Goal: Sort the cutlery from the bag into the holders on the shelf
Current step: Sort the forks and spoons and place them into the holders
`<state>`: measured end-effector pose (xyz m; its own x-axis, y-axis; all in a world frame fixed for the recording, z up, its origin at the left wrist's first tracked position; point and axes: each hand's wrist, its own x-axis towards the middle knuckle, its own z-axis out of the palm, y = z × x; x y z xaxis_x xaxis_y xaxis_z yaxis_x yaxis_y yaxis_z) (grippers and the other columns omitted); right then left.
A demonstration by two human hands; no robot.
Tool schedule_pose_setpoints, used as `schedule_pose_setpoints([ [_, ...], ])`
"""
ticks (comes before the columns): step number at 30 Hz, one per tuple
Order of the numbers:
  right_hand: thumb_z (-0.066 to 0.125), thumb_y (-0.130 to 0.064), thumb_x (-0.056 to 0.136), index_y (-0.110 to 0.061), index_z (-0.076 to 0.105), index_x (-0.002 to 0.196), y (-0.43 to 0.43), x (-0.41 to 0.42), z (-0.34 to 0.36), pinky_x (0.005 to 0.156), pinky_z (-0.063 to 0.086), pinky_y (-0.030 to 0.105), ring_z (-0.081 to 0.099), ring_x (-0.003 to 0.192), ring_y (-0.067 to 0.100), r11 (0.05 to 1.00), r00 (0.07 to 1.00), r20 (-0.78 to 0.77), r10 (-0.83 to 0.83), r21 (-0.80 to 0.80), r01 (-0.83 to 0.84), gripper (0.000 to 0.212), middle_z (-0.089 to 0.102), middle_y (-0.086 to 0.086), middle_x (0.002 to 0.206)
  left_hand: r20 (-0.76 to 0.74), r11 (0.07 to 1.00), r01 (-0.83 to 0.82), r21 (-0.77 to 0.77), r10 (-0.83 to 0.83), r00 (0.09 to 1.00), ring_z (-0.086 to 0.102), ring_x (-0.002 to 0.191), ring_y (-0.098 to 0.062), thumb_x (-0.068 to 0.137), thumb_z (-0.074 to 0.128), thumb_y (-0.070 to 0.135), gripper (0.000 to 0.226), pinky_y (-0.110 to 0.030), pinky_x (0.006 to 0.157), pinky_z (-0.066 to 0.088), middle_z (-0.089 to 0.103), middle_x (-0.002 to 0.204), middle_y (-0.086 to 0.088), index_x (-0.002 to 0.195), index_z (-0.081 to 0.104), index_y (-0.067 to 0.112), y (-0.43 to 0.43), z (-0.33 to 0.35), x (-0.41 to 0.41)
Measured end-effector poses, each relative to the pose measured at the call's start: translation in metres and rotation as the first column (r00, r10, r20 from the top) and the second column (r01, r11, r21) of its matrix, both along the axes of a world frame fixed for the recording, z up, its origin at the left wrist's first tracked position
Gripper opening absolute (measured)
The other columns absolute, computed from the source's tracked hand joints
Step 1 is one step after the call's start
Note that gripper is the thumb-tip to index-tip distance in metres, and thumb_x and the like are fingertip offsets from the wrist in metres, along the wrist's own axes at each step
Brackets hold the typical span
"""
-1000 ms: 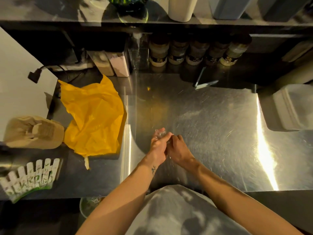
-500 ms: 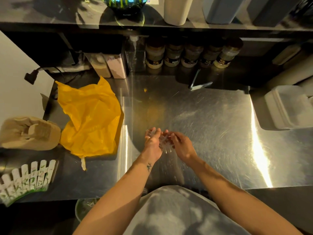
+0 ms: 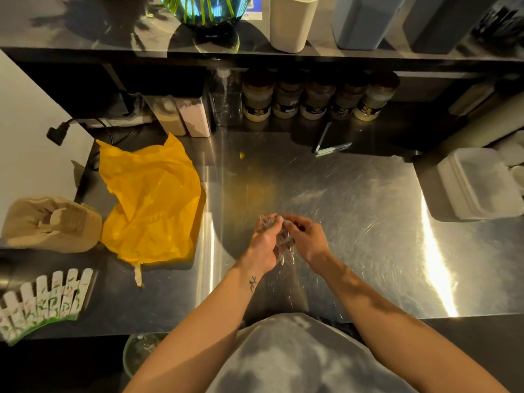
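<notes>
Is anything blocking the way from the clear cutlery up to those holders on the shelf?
Nothing visible does. The left hand and right hand grip the clear cutlery above the counter; the holders stand on the open shelf beyond, unobstructed.

Both hands (image 3: 265, 242) grip clear cutlery (image 3: 285, 245) over steel counter (image 3: 354, 211); yellow bag (image 3: 150, 205) lies left.

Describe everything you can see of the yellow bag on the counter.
The yellow bag looks like thin, glossy plastic. It is crumpled and lies collapsed on the steel counter, to the left of the left hand. A pale strip hangs from its lower edge. A brown paper bag sits close beside its left side. Neither that hand nor the right hand touches the yellow bag; both hold clear cutlery.
</notes>
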<state>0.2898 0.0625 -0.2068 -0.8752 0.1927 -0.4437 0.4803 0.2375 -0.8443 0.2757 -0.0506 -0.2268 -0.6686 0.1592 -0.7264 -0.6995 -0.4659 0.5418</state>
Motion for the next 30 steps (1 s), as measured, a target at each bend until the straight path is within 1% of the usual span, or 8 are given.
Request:
schedule_pose_setpoints([
  [2, 0.063, -0.026, 0.100, -0.024, 0.075, 0.120, 0.004, -0.001, -0.004, 0.091, 0.055, 0.030, 0.067, 0.102, 0.016, 0.986, 0.995, -0.032, 0.096, 0.140, -0.090, 0.023, 0.068, 0.003, 0.114, -0.019, 1.000, -0.001, 0.018, 0.001, 1.000, 0.072, 0.082, -0.026, 0.103, 0.058, 0.021, 0.031, -0.035, 0.063, 0.060, 0.072, 0.101, -0.015, 0.129, 0.054, 0.005, 0.004, 0.001, 0.001],
  [8, 0.057, -0.014, 0.103, -0.013, 0.064, 0.136, 0.004, 0.001, -0.019, 0.098, 0.050, 0.038, 0.055, 0.104, 0.032, 0.913, 0.980, -0.086, 0.178, 0.386, -0.132, 0.034, 0.052, 0.016, 0.111, 0.065, 0.999, -0.001, -0.050, 0.004, 0.998, 0.067, 0.070, -0.019, 0.105, 0.054, 0.023, 0.013, -0.031, 0.059, 0.056, 0.070, 0.084, -0.007, 0.094, 0.060, 0.017, 0.021, 0.006, 0.000],
  [13, 0.044, -0.009, 0.104, -0.019, 0.054, 0.146, 0.007, -0.001, -0.014, 0.103, 0.043, 0.041, 0.043, 0.108, 0.032, 0.877, 0.967, -0.073, 0.243, 0.443, -0.187, 0.044, 0.036, 0.006, 0.106, 0.169, 0.996, 0.021, -0.084, -0.006, 0.986, 0.070, 0.094, -0.025, 0.101, 0.060, 0.036, 0.024, -0.045, 0.095, 0.057, 0.074, 0.107, -0.011, 0.106, 0.069, 0.014, 0.034, 0.014, -0.003],
  [19, 0.041, -0.039, 0.106, -0.032, 0.056, 0.139, 0.017, 0.002, -0.002, 0.112, 0.044, 0.046, 0.047, 0.126, 0.024, 0.997, 0.999, 0.004, -0.053, -0.061, 0.053, 0.037, 0.041, -0.004, 0.119, 0.099, 0.995, -0.052, -0.082, 0.060, 0.993, 0.067, 0.065, -0.013, 0.102, 0.059, 0.025, 0.013, -0.028, 0.057, 0.056, 0.068, 0.082, -0.002, 0.090, 0.056, 0.021, 0.050, 0.018, -0.007],
  [22, 0.040, -0.036, 0.109, -0.017, 0.059, 0.135, 0.032, -0.004, 0.006, 0.084, 0.054, 0.028, 0.058, 0.110, 0.018, 0.949, 0.978, 0.056, -0.203, -0.235, 0.210, 0.037, 0.051, 0.003, 0.127, 0.044, 0.984, -0.152, -0.094, 0.157, 0.987, 0.058, 0.060, -0.010, 0.101, 0.061, 0.024, 0.013, -0.020, 0.045, 0.046, 0.061, 0.074, 0.002, 0.094, 0.050, 0.023, 0.053, 0.021, -0.015],
  [25, 0.037, -0.038, 0.109, -0.015, 0.066, 0.113, 0.043, -0.006, 0.005, 0.067, 0.045, 0.026, 0.057, 0.084, 0.015, 0.819, 0.898, 0.236, -0.371, -0.373, 0.436, 0.037, 0.059, 0.004, 0.101, 0.015, 0.977, -0.210, -0.031, 0.210, 0.977, 0.052, 0.050, -0.008, 0.104, 0.054, 0.022, 0.023, -0.022, 0.047, 0.043, 0.055, 0.061, 0.003, 0.081, 0.050, 0.019, 0.060, 0.031, -0.024],
  [27, 0.031, -0.048, 0.109, -0.016, 0.065, 0.106, 0.042, -0.005, 0.003, 0.073, 0.047, 0.032, 0.061, 0.087, 0.019, 0.650, 0.821, 0.399, -0.409, -0.504, 0.569, 0.047, 0.065, 0.005, 0.101, 0.015, 0.963, -0.269, -0.005, 0.269, 0.963, 0.051, 0.047, -0.006, 0.105, 0.053, 0.021, 0.023, -0.022, 0.047, 0.044, 0.054, 0.057, 0.005, 0.082, 0.051, 0.019, 0.065, 0.033, -0.031],
  [30, 0.023, -0.061, 0.105, -0.009, 0.064, 0.119, 0.042, -0.014, 0.011, 0.094, 0.050, 0.042, 0.067, 0.108, 0.030, 0.495, 0.806, 0.473, -0.355, -0.636, 0.592, 0.068, 0.073, 0.014, 0.116, -0.035, 0.948, -0.316, -0.037, 0.315, 0.948, 0.053, 0.048, -0.010, 0.103, 0.059, 0.021, 0.012, -0.027, 0.052, 0.052, 0.054, 0.061, 0.002, 0.098, 0.051, 0.014, 0.080, 0.040, -0.038],
])
